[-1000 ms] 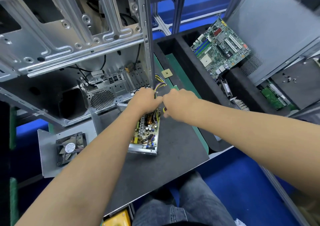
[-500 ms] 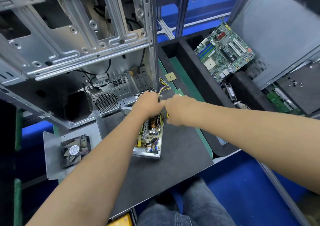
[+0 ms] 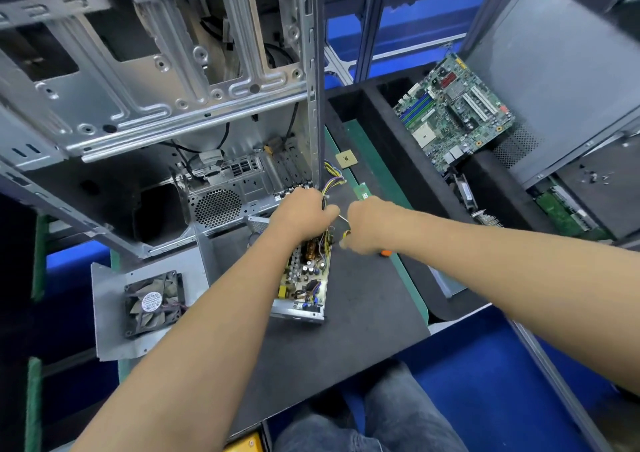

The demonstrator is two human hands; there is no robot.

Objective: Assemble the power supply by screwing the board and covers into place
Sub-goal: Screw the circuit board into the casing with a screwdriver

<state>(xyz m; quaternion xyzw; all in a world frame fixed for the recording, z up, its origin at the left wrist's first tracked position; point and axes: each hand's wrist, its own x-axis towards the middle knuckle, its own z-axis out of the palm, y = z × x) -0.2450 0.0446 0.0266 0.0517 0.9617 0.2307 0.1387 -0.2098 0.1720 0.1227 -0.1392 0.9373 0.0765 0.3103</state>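
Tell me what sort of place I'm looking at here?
Most likely a computer assembly or repair workbench: an open metal computer case stands on the mat, a motherboard leans in a foam tray, and a loose fan lies nearby.

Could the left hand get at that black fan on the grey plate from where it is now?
Probably yes. The fan lies uncovered on the plate, beside the left forearm, with nothing on top. But the left hand is busy holding the wire bundle at the power supply.
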